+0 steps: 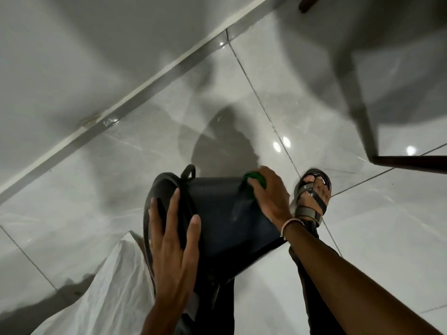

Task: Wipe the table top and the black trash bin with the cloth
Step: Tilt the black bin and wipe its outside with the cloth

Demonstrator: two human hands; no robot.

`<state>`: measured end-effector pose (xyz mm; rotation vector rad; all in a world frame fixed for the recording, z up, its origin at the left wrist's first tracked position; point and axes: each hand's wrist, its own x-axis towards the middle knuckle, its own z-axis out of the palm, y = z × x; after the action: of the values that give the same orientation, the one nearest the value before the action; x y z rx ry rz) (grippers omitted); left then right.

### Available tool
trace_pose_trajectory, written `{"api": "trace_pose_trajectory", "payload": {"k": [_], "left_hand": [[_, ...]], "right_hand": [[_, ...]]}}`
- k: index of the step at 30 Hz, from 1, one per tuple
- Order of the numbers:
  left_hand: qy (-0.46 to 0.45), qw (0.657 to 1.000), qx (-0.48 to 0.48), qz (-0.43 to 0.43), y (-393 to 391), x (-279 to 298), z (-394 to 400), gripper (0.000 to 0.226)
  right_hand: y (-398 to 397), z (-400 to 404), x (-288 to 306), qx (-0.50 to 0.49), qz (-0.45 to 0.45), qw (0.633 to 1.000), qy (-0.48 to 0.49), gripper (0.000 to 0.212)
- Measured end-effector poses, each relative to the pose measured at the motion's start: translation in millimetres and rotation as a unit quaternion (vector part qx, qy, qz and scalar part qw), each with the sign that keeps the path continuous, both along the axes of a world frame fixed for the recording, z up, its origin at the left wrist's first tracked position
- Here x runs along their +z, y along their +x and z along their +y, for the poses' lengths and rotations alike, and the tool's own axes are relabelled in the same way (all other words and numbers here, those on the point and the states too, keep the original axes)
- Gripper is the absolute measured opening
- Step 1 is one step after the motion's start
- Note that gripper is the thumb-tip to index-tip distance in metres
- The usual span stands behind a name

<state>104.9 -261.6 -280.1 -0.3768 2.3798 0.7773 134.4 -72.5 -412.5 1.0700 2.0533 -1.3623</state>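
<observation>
The black trash bin (217,213) is tipped on its side low in the middle of the head view, its rim to the left and its base to the right. My left hand (173,240) lies flat across the rim with the fingers spread, holding the bin steady. My right hand (271,197) presses a green cloth (256,179) against the bin's side wall near the base. Only a small part of the cloth shows past my fingers. The table top is not in view.
Glossy grey floor tiles (145,165) surround the bin. My right foot in a sandal (312,197) stands just right of it. A dark table leg (408,163) reaches in at right. White fabric (108,293) lies at lower left. A wall skirting (121,110) runs diagonally behind.
</observation>
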Motion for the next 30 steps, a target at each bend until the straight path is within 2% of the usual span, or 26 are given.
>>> {"api": "trace_pose_trajectory", "payload": {"k": [1,3,5,7,9,11,13,15,16,18,20,22,24,26,28,30], "left_hand": [[-0.005,1.000,0.000,0.002,1.2,-2.1,1.9,0.062],[-0.014,1.000,0.018,0.005,1.0,-8.5,2.3,0.064],[-0.021,1.000,0.021,0.005,-0.3,-13.1,-1.1,0.071],[-0.022,0.999,0.023,0.003,-1.5,-14.8,-6.5,0.072],[-0.019,0.999,0.031,-0.002,-1.2,-14.1,-9.3,0.070],[-0.020,0.999,0.033,-0.005,1.1,-14.2,-7.0,0.069],[-0.024,1.000,0.016,0.000,3.7,-13.9,-2.6,0.067],[-0.023,1.000,-0.010,0.016,5.4,-13.9,-2.3,0.062],[-0.020,0.999,-0.022,0.024,4.2,-14.2,-4.7,0.058],[-0.017,0.998,-0.057,0.034,0.7,-14.7,-14.4,0.053],[-0.010,0.994,-0.100,0.037,-3.4,-15.4,-26.9,0.054],[0.004,0.989,-0.140,0.038,-5.6,-16.1,-38.5,0.056],[0.023,0.981,-0.187,0.046,-5.9,-17.7,-44.1,0.059],[0.039,0.970,-0.233,0.062,-6.3,-21.8,-42.3,0.059],[0.050,0.959,-0.268,0.080,-4.4,-25.8,-33.9,0.059],[0.055,0.953,-0.283,0.095,-0.1,-27.6,-30.7,0.059]], "right_hand": [[-7.7,-10.5,8.0,0.022,0.026,0.999,-0.003,0.026],[-4.7,-40.7,36.9,0.083,0.134,0.987,-0.010,0.034],[30.5,-66.3,67.1,0.125,0.225,0.966,-0.030,0.039],[81.2,-71.2,78.5,0.163,0.247,0.953,-0.059,0.047],[106.5,-48.6,62.9,0.166,0.194,0.966,-0.030,0.051],[93.8,-17.4,32.0,0.047,0.089,0.995,-0.012,0.045],[52.2,11.4,-3.9,-0.047,-0.009,0.999,0.000,0.032],[8.1,21.6,-23.9,-0.029,-0.077,0.996,-0.016,0.030],[-9.8,13.7,-19.5,0.001,-0.072,0.997,-0.040,0.032],[-22.6,-15.6,11.6,0.084,0.032,0.993,-0.072,0.035],[4.0,-41.8,55.7,0.156,0.176,0.967,-0.096,0.035],[43.9,-43.4,71.2,0.192,0.231,0.942,-0.151,0.036],[64.7,-16.7,41.1,0.160,0.176,0.963,-0.126,0.040],[47.0,13.6,-5.2,0.056,0.026,0.996,-0.060,0.037],[7.8,31.9,-42.1,0.036,-0.109,0.993,-0.034,0.031],[-22.3,25.6,-57.2,0.069,-0.171,0.980,-0.078,0.039]]}}
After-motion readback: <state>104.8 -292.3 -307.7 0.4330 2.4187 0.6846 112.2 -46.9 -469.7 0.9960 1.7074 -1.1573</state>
